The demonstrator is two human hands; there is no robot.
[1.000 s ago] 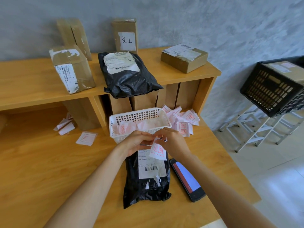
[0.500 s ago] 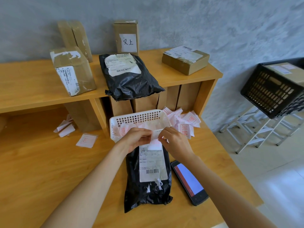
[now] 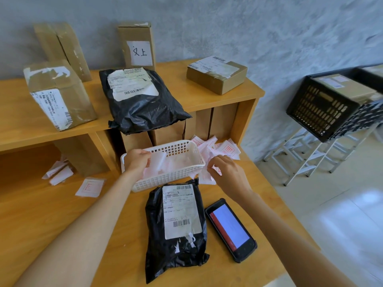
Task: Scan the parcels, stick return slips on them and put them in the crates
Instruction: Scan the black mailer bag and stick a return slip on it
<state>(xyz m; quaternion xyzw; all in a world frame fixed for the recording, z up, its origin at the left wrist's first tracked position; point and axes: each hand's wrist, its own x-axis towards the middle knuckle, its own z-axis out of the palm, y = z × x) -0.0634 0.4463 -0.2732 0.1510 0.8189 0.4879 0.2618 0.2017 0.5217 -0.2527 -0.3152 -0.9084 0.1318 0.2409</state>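
A black plastic parcel [image 3: 176,251] with a white shipping label lies on the desk in front of me. Beside it on the right lies a handheld scanner [image 3: 230,228] with its screen lit. My left hand [image 3: 136,160] holds a white backing paper [image 3: 158,162] over the white basket [image 3: 165,179]. To the right of the basket, my right hand [image 3: 226,172] pinches a return slip [image 3: 206,178] with red print. More return slips [image 3: 223,149] are piled behind the basket.
The shelf carries another black parcel [image 3: 141,100] and several cardboard boxes [image 3: 58,96]. A black crate [image 3: 329,104] holding a box stands on a white rack at the right. Loose slips [image 3: 90,187] lie on the desk at the left.
My hands have parted above the parcel. The left carried the peeled backing up over the basket, and the right moved to the right with the slip.
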